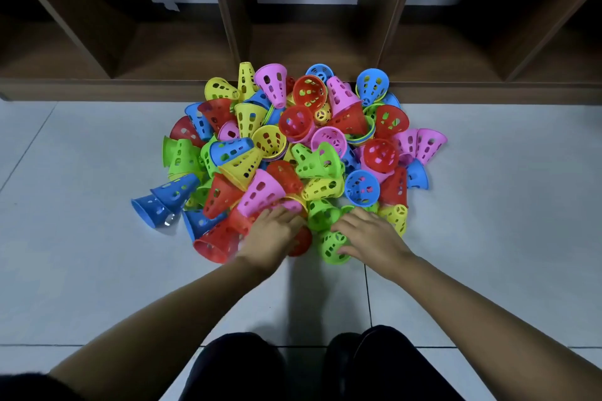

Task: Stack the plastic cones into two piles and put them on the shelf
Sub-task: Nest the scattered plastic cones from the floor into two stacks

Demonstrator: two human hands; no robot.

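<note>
A loose heap of several perforated plastic cones [293,153] in red, blue, green, yellow and pink lies on the tiled floor just in front of the shelf [309,52]. My left hand [273,234] lies at the heap's near edge over a red cone [301,244], with its fingers reaching a pink cone [260,192]; its grip is hidden. My right hand [368,234] rests on a green cone [332,246] at the near edge, thumb against its side and fingers curved over it.
The dark wooden shelf has several open compartments at floor level, split by upright dividers [228,10]. Grey floor tiles [81,205] stretch left and right of the heap. My dark-clothed knees [293,368] are at the bottom of the view.
</note>
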